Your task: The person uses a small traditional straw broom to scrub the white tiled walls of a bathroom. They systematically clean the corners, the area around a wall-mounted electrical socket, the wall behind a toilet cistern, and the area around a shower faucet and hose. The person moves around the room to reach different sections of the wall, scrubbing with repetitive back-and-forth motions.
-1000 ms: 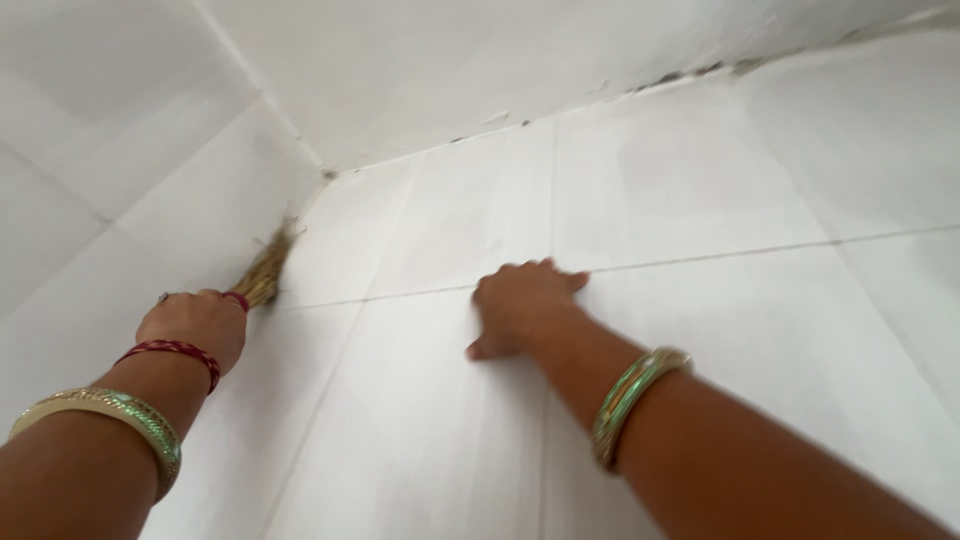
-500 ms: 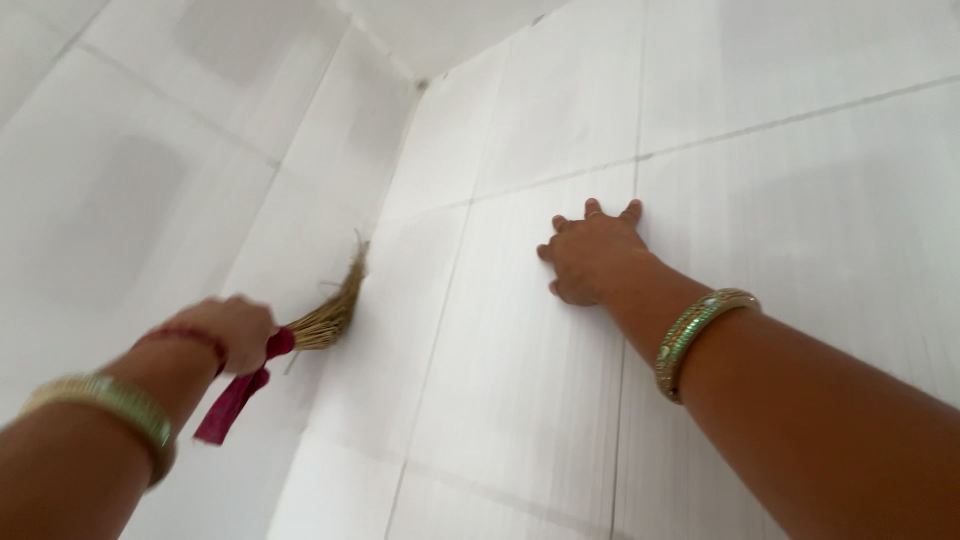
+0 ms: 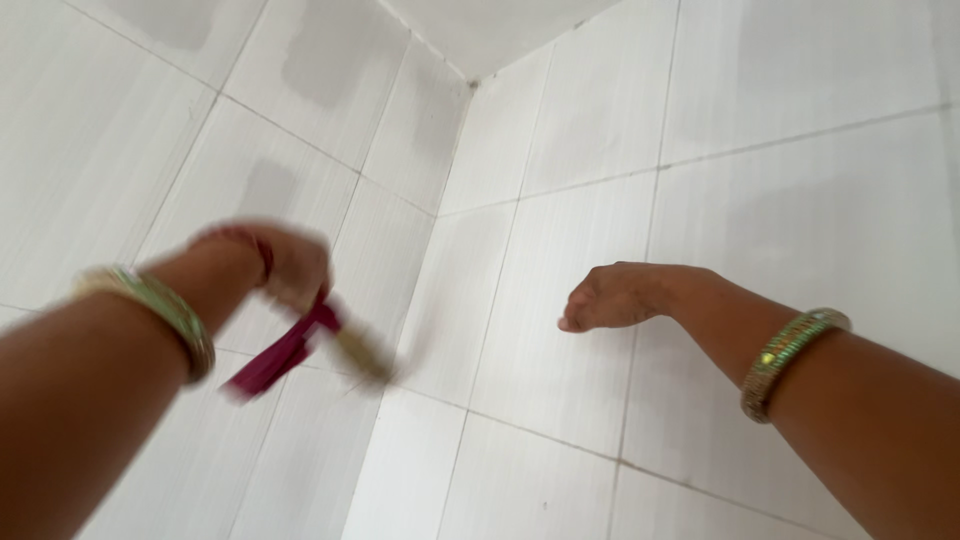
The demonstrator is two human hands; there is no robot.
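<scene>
Now my left hand (image 3: 285, 262) squeezes the blurry little broom (image 3: 350, 345), pointing down-right toward the wall corner (image 3: 455, 150), my right hand (image 3: 620, 297) loosely curled.

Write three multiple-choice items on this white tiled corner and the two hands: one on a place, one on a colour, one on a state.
1. Where is the small straw hand broom?
A. In the left hand
B. In the right hand
C. Lying on a tile

2. What colour is the cloth strip at the broom's grip?
A. Blue
B. Dark red
C. Yellow

3. How is the right hand?
A. Closed on a sponge
B. Gripping the broom
C. Holding nothing, by the white tiled wall

Answers:
1 A: the left hand, blurred, is closed on the broom's grip.
2 B: the strip hanging under that hand is dark red.
3 C: the right hand's fingers are loosely curled with nothing in them.
</scene>
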